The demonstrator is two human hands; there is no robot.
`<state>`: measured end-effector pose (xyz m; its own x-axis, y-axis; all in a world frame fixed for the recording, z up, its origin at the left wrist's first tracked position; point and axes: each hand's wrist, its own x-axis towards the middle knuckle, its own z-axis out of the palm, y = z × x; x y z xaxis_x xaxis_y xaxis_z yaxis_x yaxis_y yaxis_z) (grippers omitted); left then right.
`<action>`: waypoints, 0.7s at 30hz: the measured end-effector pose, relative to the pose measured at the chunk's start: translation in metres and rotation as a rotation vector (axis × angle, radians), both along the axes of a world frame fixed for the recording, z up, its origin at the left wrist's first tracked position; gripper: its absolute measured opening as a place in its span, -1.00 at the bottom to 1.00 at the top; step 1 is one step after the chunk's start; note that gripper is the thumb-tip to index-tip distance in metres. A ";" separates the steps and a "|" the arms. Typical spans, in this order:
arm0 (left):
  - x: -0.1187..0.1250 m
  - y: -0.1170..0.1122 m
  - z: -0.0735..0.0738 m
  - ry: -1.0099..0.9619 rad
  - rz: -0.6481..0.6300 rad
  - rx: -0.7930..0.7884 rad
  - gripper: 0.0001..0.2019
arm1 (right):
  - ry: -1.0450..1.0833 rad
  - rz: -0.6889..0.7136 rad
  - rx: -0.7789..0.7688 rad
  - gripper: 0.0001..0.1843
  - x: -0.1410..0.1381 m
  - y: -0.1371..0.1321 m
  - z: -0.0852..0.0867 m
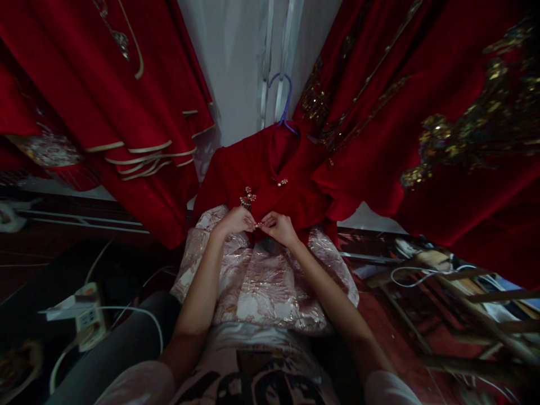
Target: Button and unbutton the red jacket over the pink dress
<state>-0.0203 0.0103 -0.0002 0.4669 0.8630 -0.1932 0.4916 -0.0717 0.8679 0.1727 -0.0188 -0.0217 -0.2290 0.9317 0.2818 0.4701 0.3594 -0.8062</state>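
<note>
A red high-collared jacket [219, 174] hangs from a purple hanger [288, 104] in front of me. Above a pale pink skirt [265, 281] with metallic brocade, my left hand [239, 220] and my right hand [278, 227] meet at the jacket's lower front. Both have their fingers closed in a pinch, with a small beaded fastening [258, 225] between the fingertips; its exact form is too small to tell. Just above my left hand sits a jeweled brooch-like ornament [248, 197]. Another beaded fastening [282, 182] lies below the collar.
Red garments with pale edging [139, 129] hang at left, and gold-sequined red garments [442, 146] at right. A white power strip [90, 318] with cables lies at lower left. A wooden rack [476, 332] holding assorted items stands at lower right.
</note>
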 end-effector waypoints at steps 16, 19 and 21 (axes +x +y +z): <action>-0.002 0.001 0.006 0.260 -0.067 0.372 -0.83 | 0.020 -0.033 0.081 -0.87 0.035 0.003 0.048; 0.002 -0.002 0.010 0.362 -0.048 0.424 -0.81 | -0.010 -0.027 0.028 -0.91 0.033 0.005 0.040; 0.005 -0.004 0.013 0.424 -0.033 0.459 -0.80 | -0.024 -0.016 -0.011 -0.91 0.029 0.007 0.029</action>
